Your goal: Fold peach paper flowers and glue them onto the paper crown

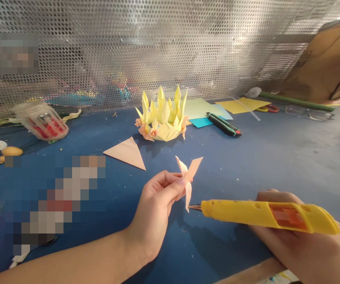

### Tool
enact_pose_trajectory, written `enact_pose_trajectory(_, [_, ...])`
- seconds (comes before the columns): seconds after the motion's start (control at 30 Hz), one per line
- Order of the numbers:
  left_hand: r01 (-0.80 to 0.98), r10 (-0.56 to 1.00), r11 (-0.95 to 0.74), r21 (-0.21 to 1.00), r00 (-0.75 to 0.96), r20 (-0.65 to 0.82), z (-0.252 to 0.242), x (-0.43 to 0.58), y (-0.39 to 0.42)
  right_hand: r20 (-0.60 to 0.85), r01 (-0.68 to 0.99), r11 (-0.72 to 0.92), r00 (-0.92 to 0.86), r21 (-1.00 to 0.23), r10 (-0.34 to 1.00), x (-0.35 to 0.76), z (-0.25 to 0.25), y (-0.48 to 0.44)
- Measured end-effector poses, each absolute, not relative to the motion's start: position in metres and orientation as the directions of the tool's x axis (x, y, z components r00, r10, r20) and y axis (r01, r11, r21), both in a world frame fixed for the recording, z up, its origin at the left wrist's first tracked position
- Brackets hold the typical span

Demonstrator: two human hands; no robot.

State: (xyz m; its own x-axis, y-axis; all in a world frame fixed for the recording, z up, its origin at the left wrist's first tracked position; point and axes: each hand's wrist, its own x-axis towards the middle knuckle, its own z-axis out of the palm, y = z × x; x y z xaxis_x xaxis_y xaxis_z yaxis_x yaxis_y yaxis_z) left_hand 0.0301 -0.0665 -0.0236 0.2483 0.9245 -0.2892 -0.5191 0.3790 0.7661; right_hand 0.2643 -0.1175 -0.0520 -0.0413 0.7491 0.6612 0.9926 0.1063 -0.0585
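The left hand (160,209) is nearly closed, with thumb and fingers pinching a pale pink folded-paper piece with slim pointed petals (189,175). The piece stands out just beyond the fingertips on their right: two petals spread upward above the pinch, and another points down beside the fingers.

The right hand (300,240) is curled behind and below a long yellow plastic tool with an orange inset and a narrow dark tip (241,215), and has hold of it (most of its fingers are hidden by the tool's body, so their exact grip cannot be told). The tip points left at the lower end of the downward petal; whether the two touch or merely line up is unclear. The pink piece thus lies between the hands, in the left one's pinch and well apart from the right hand's fingers.

Both hands are above a blue, speck-strewn tabletop (217,173). Beyond the left hand, a flat pale pink paper triangle (126,154) lies on it, near a pale yellow folded-paper crown with tall points and pink paper flowers (166,132). A black-and-green cutter with a red end (223,125) rests to the crown's right.
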Motion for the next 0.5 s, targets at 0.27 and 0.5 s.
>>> enact_pose_trajectory(0.27, [-0.482,0.926,0.37,0.794,0.261,-0.273,-0.0243,0.0295,-0.0641,0.699,0.99,0.138,-0.104,0.007,0.707,0.2658,-0.0514,-0.1151])
enact_pose_trajectory(0.5, [-0.496,0.927,0.368,0.787,0.26,-0.27,-0.0227,0.0299,-0.0648,0.714,0.969,0.247,-0.186,0.019,0.675,0.2664,-0.0468,-0.1118])
